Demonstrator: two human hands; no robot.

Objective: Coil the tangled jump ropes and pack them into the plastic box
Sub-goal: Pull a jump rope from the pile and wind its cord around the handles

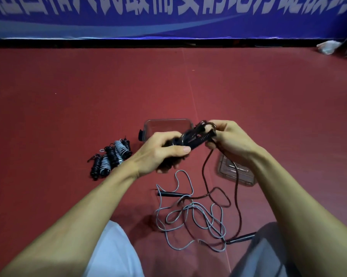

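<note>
Knees (112,250) at the bottom edge, and just past them the grey rope (196,212) sprawls in a loose tangle on the red floor (88,96), its two black handles lying apart, one on the near right, one farther left. That one I count as untouched.

Up in the middle, both hands are busy on the dark rope (190,136). My left hand (160,152) has its fingers curled tight round the wound bundle, thumb laid across the top. My right hand (230,140) pinches the handle end, fingers closed on it. A long tail of this rope hangs down and loops across the grey tangle, so I judge the winding only partly done.

Left of the hands, a row of coiled ropes (111,156) lies side by side, black and grey, finished but not packed. Just beyond the hands stands the plastic box (166,123), open, and it looks empty from here. Its lid (234,172) rests on the floor to the right.

So: several coiled, one in hand, one waiting, all packing ahead.
</note>
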